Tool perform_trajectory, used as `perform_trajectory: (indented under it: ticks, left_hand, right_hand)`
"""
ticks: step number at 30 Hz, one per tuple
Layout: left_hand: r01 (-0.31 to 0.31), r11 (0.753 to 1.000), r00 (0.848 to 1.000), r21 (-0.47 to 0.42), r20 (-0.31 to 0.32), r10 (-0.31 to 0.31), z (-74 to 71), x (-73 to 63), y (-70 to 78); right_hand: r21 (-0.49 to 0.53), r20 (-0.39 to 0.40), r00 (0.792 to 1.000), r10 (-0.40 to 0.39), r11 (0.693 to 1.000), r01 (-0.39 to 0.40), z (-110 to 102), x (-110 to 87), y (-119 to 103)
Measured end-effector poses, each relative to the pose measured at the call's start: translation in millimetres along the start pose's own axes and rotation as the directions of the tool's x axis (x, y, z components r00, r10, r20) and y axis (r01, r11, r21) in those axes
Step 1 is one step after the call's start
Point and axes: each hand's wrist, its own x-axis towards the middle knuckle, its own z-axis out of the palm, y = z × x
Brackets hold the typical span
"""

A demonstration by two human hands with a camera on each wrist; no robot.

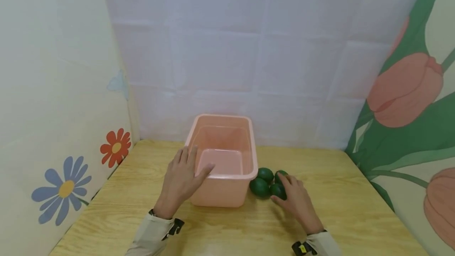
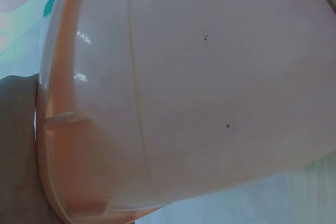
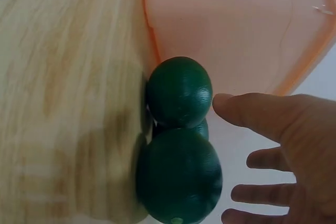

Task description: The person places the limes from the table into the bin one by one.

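A pink plastic bin (image 1: 218, 192) stands on the wooden table. My left hand (image 1: 183, 181) lies along its near left rim with the fingers extended; the left wrist view shows that hand (image 2: 18, 150) against the rim, beside the bin's outer wall (image 2: 220, 87). Several dark green, glossy fruits that look like avocados (image 1: 260, 187) sit clustered by the bin's right side. Over the right edge of this cluster is my right hand (image 1: 296, 200), fingers spread. In the right wrist view its thumb (image 3: 247, 109) is close to one fruit (image 3: 181, 95); contact is unclear.
The wooden table (image 1: 337, 204) extends on both sides of the bin. Behind it hangs a creased white cloth (image 1: 220, 58). Flower-printed panels (image 1: 67, 110) flank the table left and right. The bin's inside floor (image 1: 222, 163) is visible from above.
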Motion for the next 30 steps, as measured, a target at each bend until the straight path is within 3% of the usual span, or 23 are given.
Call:
perform_trajectory:
  ticks: [5,15,21,30]
  left_hand:
    - [-0.007,1.0,1.0,0.014,-0.009,0.008,-0.2,0.2,0.5]
    - [0.005,1.0,1.0,0.018,-0.005,-0.005,-0.3,-0.8,1.3]
    - [-0.002,1.0,1.0,0.024,-0.004,0.002,-1.8,-1.1,0.6]
    - [-0.004,1.0,1.0,0.013,-0.016,0.004,-0.3,-2.2,2.3]
  right_hand:
    - [-0.012,0.007,1.0,0.015,1.0,-0.014,6,-1.2,2]
    - [-0.023,-0.025,0.999,-0.04,0.999,0.039,14,-2.5,7]
    - [-0.002,-0.046,0.999,-0.019,1.0,0.019,17,-4.5,4]
    - [0.022,-0.02,0.999,0.04,0.999,-0.04,15,-4.6,6]
